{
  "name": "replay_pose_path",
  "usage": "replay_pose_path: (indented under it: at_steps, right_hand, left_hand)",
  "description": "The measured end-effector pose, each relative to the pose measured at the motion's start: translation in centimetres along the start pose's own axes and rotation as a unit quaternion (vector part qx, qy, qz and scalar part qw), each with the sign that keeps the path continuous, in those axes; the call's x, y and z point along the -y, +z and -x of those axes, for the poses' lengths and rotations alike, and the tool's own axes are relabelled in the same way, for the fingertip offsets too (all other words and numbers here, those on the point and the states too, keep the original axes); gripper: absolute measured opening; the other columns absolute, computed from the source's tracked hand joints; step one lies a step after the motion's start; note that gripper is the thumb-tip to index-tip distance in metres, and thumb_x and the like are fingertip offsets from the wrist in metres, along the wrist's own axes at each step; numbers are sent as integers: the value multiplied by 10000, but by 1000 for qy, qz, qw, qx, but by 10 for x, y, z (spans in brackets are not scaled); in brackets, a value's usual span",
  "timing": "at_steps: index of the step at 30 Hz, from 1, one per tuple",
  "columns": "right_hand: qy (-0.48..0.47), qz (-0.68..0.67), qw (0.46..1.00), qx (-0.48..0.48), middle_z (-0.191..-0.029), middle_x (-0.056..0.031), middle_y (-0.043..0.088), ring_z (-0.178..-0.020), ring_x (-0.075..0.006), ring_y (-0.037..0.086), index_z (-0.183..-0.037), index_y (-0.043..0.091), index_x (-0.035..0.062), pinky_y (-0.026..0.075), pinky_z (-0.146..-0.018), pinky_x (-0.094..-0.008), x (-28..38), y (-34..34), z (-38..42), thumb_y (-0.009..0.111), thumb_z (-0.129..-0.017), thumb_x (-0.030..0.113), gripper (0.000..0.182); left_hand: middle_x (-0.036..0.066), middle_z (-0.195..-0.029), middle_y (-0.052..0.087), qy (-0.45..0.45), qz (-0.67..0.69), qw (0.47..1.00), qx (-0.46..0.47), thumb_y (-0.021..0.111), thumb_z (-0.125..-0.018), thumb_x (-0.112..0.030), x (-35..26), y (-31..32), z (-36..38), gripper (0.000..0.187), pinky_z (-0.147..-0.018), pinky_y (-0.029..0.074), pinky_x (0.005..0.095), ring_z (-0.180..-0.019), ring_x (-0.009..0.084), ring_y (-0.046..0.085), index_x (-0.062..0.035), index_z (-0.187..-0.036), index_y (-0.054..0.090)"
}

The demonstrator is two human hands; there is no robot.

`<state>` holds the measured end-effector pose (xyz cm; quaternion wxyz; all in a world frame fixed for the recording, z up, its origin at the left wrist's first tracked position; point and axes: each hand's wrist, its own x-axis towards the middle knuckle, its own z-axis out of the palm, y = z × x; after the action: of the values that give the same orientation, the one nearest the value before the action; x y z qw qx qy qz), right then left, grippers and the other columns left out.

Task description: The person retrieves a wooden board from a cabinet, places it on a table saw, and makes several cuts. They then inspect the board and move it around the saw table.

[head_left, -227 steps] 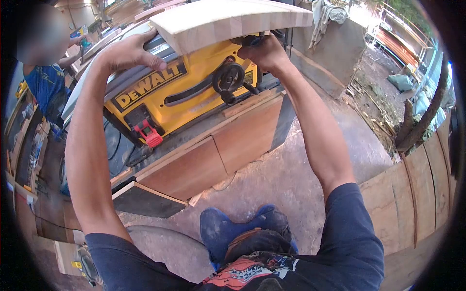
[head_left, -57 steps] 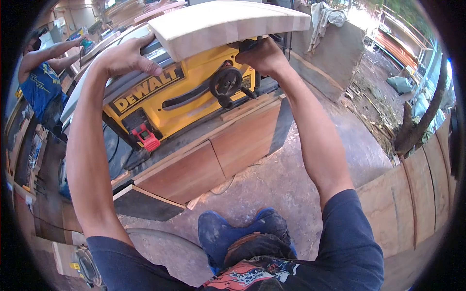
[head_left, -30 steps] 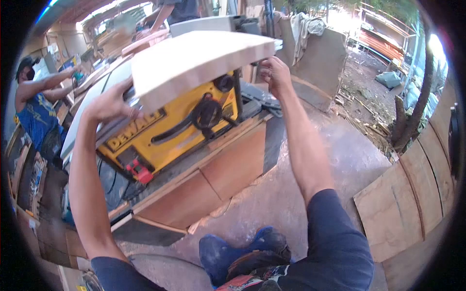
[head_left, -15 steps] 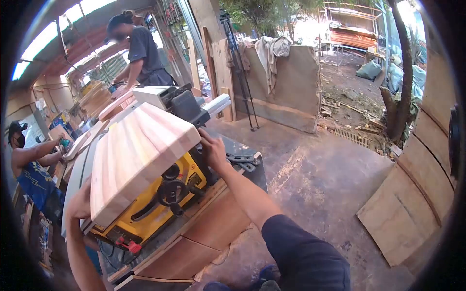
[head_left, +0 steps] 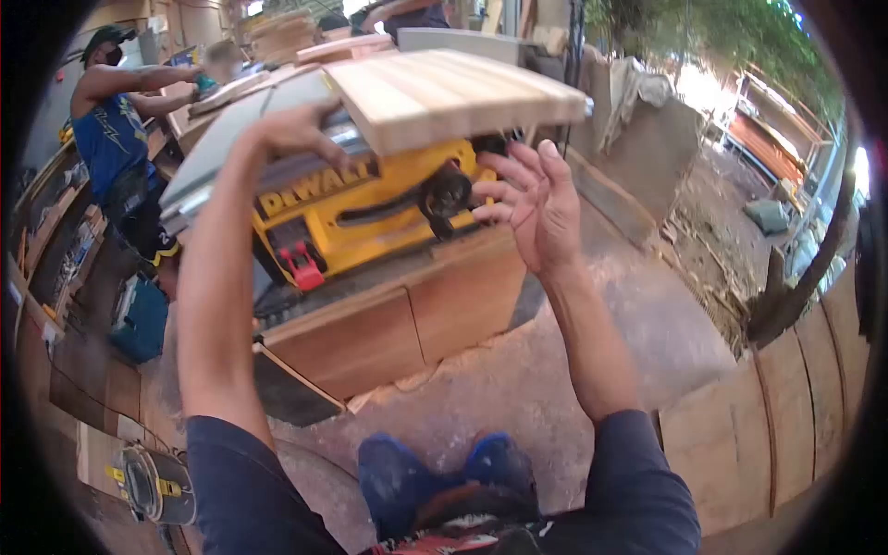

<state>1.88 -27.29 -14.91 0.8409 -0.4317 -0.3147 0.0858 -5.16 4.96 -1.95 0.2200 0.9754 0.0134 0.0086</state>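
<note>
A thick wooden panel (head_left: pixel 453 88) of glued light and pinkish strips lies on top of a yellow DeWalt table saw (head_left: pixel 388 190), its front edge jutting out over the saw's face. My left hand (head_left: pixel 294 132) is beside the panel's left edge, above the saw's grey top, with thumb and fingers apart. Below the panel's front right edge is my right hand (head_left: pixel 536 199), palm turned up and fingers spread, holding nothing. Near its fingertips sits the saw's black handwheel (head_left: pixel 446 192). A red switch (head_left: pixel 302 265) shows at the saw's lower left.
Under the saw stands a wooden cabinet (head_left: pixel 370 333). At left a person in a blue top (head_left: pixel 116 139) works with a green power tool (head_left: pixel 205 85); another person's arms show at the back. A teal case (head_left: pixel 141 317) and plywood sheets (head_left: pixel 731 425) stand on either side.
Both hands have come off the panel's edges and opened. My view has swung left and down, bringing my feet into sight. The panel still rests on the saw.
</note>
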Motion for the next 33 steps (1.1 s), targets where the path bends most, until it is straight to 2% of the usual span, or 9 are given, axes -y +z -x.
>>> replay_pose_path:
  at_steps: [2, 3, 6, 11, 16, 20, 25, 31, 33]
  right_hand:
    - [98, -144, 983, 64, -1290, -247, 563, -1021, -341, 660, -1488, 309, 26, 616, -757, -399, 18, 37, -15, 573, -962, 549, 787]
    - [121, -148, 979, 70, -1419, -278, 446, -1202, -415, 573, -1519, 245, 38, 585, -878, -492, 23, 50, -20, 605, -921, 605, 900]
    - [134, -182, 970, -91, -1494, -232, 388, -1417, -430, 360, -1528, 239, 22, 390, -1074, -654, 37, 95, -33, 679, -920, 491, 885]
    - [223, -176, 922, -261, -1343, -172, 554, -1201, -354, 592, -1342, 491, 18, 507, -933, -578, 44, 112, -58, 702, -915, 261, 536]
    - [322, -196, 871, -316, -1270, -170, 603, -1136, -344, 634, -1295, 504, 9, 580, -778, -515, 88, 118, -28, 696, -894, 229, 497]
    - [386, -204, 845, -309, -1255, -184, 648, -1133, -347, 662, -1322, 485, 20, 562, -933, -556, 110, 98, -11, 614, -937, 230, 457]
    - [326, -163, 847, -386, -1226, -173, 657, -1103, -351, 668, -1352, 471, 19, 560, -946, -521, 111, 122, -24, 627, -949, 246, 488]
    - [241, -185, 827, -473, -1316, -178, 597, -1157, -354, 631, -1407, 443, 14, 541, -973, -499, 83, 144, -57, 656, -945, 244, 558]
    - [227, -185, 820, -492, -1332, -179, 583, -1159, -353, 629, -1416, 441, 2, 546, -962, -493, 79, 148, -52, 678, -933, 236, 587]
  left_hand:
    - [279, -1531, 399, 42, -140, 986, -78, 912, -573, -391, 17, -3, -12, 1225, -1214, 263, 362, -1429, 367, 377, 69, -1527, 298]
    - [308, -1538, 364, 30, -132, 988, -72, 909, -547, -435, 10, -4, -9, 1269, -1218, 258, 382, -1444, 407, 340, 48, -1539, 283]
    - [249, -1575, 346, 37, -187, 976, -104, 884, -534, -500, 27, 5, -18, 1290, -1231, 235, 466, -1476, 435, 277, -4, -1552, 266]
    - [200, -1650, 198, -28, -187, 981, -50, 878, -554, -480, 6, -2, -8, 1341, -1223, 181, 573, -1512, 433, 175, -19, -1592, 165]
    - [169, -1663, 168, -72, -164, 982, 53, 873, -574, -494, -24, -7, 13, 1359, -1214, 154, 620, -1503, 481, 152, -35, -1599, 108]
    - [200, -1657, 158, -77, -178, 973, 128, 875, -590, -458, -63, -21, 29, 1341, -1203, 137, 650, -1498, 507, 134, -18, -1593, 101]
    - [298, -1621, 168, -72, -133, 984, 95, 862, -629, -421, -61, -20, 16, 1282, -1198, 140, 654, -1490, 519, 145, 21, -1579, 124]
    - [346, -1594, 195, 14, 170, 985, -17, 862, -641, -450, -26, -42, 8, 1282, -1209, 90, 620, -1485, 532, 144, 10, -1582, 124]
    - [350, -1603, 158, 11, 150, 989, -2, 848, -641, -472, -22, -26, 10, 1313, -1208, 93, 618, -1496, 520, 123, 33, -1577, 78]
